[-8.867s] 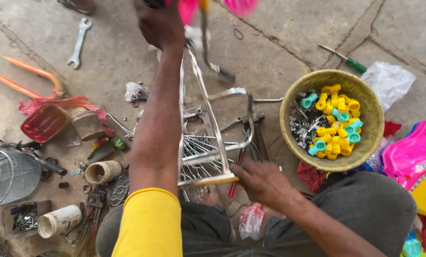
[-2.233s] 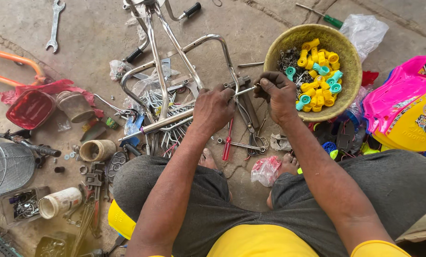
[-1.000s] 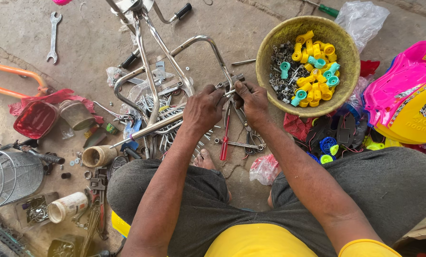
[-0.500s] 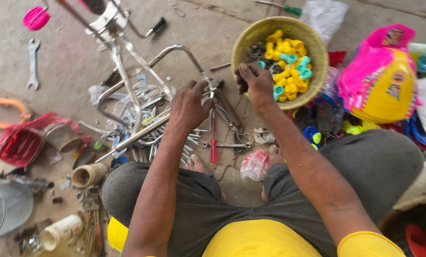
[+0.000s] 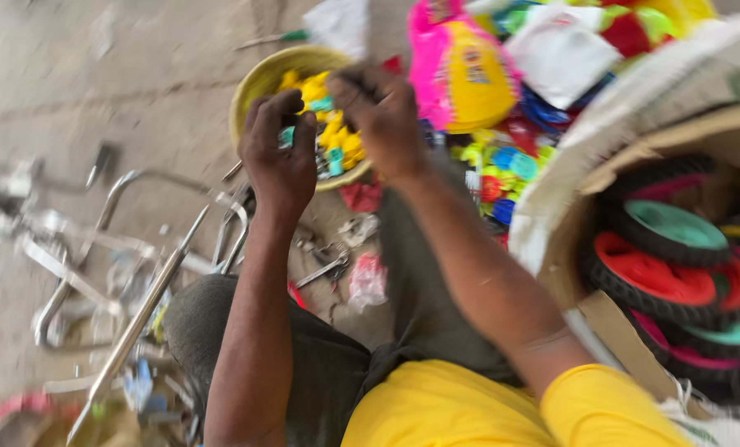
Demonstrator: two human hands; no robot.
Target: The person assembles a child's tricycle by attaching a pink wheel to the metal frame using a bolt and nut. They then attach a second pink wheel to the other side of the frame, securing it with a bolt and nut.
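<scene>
Both my hands are raised close together over a round yellow basket [image 5: 250, 91] of small yellow and teal plastic parts [image 5: 337, 136]. My left hand [image 5: 279, 153] has its fingers curled, with a bit of teal showing at the fingertips; blur hides whether it grips it. My right hand [image 5: 380, 116] is pinched on a small dark part at its fingertips above the basket. A chrome tube frame [image 5: 150, 285] lies on the ground left of my left arm.
An open sack [image 5: 589, 178] at the right holds several small wheels [image 5: 663, 269] with red, teal and pink hubs. Pink and yellow plastic toy shells [image 5: 461, 66] lie behind the basket. A green-handled screwdriver [image 5: 275, 38] and loose tools [image 5: 328, 265] lie on the concrete.
The view has swung right and blurred. My left hand left the frame and rose to join my right hand over the basket. The sack of wheels has come into view.
</scene>
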